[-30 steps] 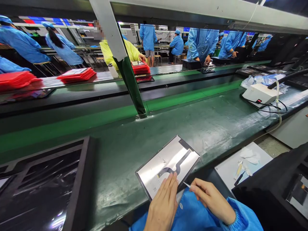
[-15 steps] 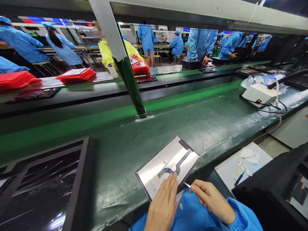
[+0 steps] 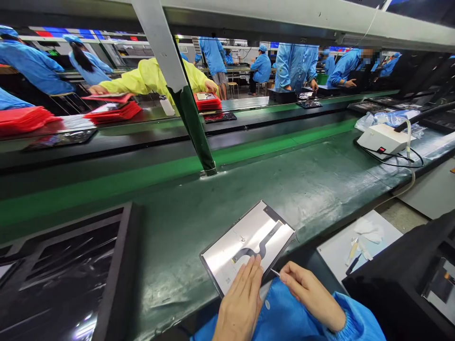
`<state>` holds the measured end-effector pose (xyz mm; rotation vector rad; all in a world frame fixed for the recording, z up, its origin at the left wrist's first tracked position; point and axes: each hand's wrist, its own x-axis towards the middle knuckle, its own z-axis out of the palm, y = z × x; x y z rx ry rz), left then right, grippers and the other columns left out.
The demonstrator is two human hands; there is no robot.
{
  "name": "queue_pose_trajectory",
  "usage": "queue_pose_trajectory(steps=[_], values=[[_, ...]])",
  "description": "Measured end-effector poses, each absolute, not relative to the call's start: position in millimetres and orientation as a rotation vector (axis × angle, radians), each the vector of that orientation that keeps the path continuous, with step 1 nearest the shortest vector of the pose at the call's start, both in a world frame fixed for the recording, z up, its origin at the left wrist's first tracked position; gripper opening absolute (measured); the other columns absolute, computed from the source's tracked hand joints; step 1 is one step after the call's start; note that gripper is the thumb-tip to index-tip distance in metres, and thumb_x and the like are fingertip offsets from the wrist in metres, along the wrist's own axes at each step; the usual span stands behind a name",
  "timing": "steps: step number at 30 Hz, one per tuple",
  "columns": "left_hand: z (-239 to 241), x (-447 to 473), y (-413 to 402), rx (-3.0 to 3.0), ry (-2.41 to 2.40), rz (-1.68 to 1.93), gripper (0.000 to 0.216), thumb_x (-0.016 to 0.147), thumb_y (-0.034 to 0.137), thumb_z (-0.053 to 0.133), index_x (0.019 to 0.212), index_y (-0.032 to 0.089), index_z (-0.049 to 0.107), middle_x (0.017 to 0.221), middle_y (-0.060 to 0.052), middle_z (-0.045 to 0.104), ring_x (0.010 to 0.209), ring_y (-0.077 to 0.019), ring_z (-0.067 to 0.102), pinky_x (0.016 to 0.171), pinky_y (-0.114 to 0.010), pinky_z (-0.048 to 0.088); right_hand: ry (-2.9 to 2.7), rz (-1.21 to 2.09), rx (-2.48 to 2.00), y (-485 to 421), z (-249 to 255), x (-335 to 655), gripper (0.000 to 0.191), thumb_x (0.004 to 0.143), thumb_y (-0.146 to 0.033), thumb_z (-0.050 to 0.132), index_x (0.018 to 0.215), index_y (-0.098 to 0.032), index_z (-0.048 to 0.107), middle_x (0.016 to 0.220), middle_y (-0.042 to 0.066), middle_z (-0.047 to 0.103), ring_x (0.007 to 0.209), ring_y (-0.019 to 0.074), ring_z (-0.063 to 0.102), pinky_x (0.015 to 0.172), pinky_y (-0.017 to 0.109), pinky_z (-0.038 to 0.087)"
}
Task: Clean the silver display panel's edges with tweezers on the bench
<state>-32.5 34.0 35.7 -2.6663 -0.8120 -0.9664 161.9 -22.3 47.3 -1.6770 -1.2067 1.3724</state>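
Observation:
A display panel [image 3: 231, 246] lies silver back up, tilted to my view, near the front edge of the green bench. A dark ribbon cable [image 3: 265, 244] curves across its back. My left hand [image 3: 241, 298] rests flat on the lower part of the panel, fingers stretched out side by side, covering some of it. Just off the panel's near right edge, my right hand [image 3: 305, 289] pinches a thin tool with a pointed metal tip [image 3: 275, 272]. The tip is at or close to that edge; contact is unclear. Fingers hide the rest of the tool.
A black foam-edged tray [image 3: 128, 246] is at the left. A slanted post [image 3: 188, 109] rises behind the panel. At right are a white device [image 3: 386, 139] with cables and a white board [image 3: 377, 218] with small tools. Beyond the belt, a person in yellow [image 3: 149, 76] handles red stacks.
My right hand has shifted slightly, with less of the pointed tip showing. My left hand and the panel stay put. Across the belt, the person in yellow now stretches an arm toward the left red stack.

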Motion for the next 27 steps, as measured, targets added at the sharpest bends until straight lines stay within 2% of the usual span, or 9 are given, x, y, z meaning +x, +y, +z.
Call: queue_pose_trajectory(steps=[2,5,9,12,15,17,22,27], values=[[36.6,-32.1,34.1,-2.663,-0.808,-0.969,0.039,0.088,-0.002,0.036,0.115,0.005,0.063,0.119,-0.012,0.072,0.114,-0.017,0.066,0.118,-0.027,0.026,-1.179,1.384,-1.64,-23.3,47.0,161.6,0.045,0.086,-0.066,0.052,0.077,-0.022,0.05,0.057,-0.007,0.044,0.052,0.0113,0.04,0.052,0.024,0.032],[36.0,-32.6,33.7,-2.667,-0.809,-0.966,0.04,0.087,-0.003,0.036,0.115,0.005,0.063,0.12,-0.012,0.071,0.115,-0.0171,0.066,0.118,-0.027,0.026,-1.142,1.432,-1.635,-24.4,46.2,161.0,0.048,0.085,-0.068,0.051,0.074,-0.021,0.05,0.059,-0.006,0.047,0.048,0.0093,0.037,0.048,0.023,0.03],[35.5,-34.0,33.3,-2.671,-0.813,-0.946,0.041,0.086,-0.002,0.036,0.116,0.006,0.063,0.121,-0.011,0.071,0.116,-0.0166,0.065,0.117,-0.026,0.028,-1.085,1.468,-1.606,-24.1,41.8,159.6,0.055,0.085,-0.074,0.045,0.074,-0.02,0.054,0.052,-0.008,0.039,0.046,0.0092,0.031,0.046,0.023,0.026],[35.8,-35.1,33.5,-2.678,-0.807,-0.938,0.042,0.085,-0.002,0.037,0.117,0.006,0.062,0.122,-0.011,0.071,0.117,-0.0165,0.065,0.117,-0.026,0.03,-1.044,1.466,-1.526,-23.7,40.7,158.4,0.053,0.081,-0.074,0.054,0.077,-0.021,0.051,0.053,-0.009,0.036,0.049,0.0098,0.034,0.049,0.023,0.029],[34.5,-35.9,33.9,-2.693,-0.813,-0.95,0.045,0.084,-0.003,0.038,0.122,0.007,0.06,0.125,-0.011,0.07,0.12,-0.0166,0.063,0.116,-0.026,0.033,-1.054,1.467,-1.519,-23.9,42.2,158.5,0.053,0.078,-0.073,0.059,0.076,-0.022,0.049,0.057,-0.008,0.043,0.051,0.0101,0.038,0.052,0.023,0.031],[32.7,-36.3,33.9,-2.698,-0.819,-0.962,0.048,0.084,-0.003,0.038,0.127,0.008,0.057,0.126,-0.01,0.069,0.122,-0.0164,0.062,0.115,-0.026,0.035,-1.072,1.466,-1.576,-24.3,42.5,159.1,0.054,0.08,-0.074,0.055,0.073,-0.021,0.051,0.058,-0.006,0.045,0.049,0.0096,0.037,0.05,0.024,0.029],[28.7,-37.8,32.5,-2.715,-0.832,-0.936,0.05,0.086,-0.002,0.038,0.131,0.008,0.055,0.127,-0.01,0.068,0.124,-0.017,0.06,0.113,-0.027,0.038,-1.05,1.472,-1.582,-25.4,40.0,157.1,0.061,0.083,-0.077,0.045,0.078,-0.018,0.058,0.049,-0.009,0.034,0.046,0.0097,0.029,0.047,0.024,0.025],[32.8,-37.3,35.2,-2.72,-0.816,-0.931,0.049,0.086,-0.001,0.037,0.132,0.009,0.054,0.126,-0.01,0.069,0.125,-0.0171,0.06,0.11,-0.026,0.042,-0.929,1.48,-1.483,-26.7,39.4,152.6,0.056,0.075,-0.076,0.06,0.076,-0.02,0.051,0.054,-0.009,0.042,0.048,0.0078,0.034,0.045,0.021,0.024]])
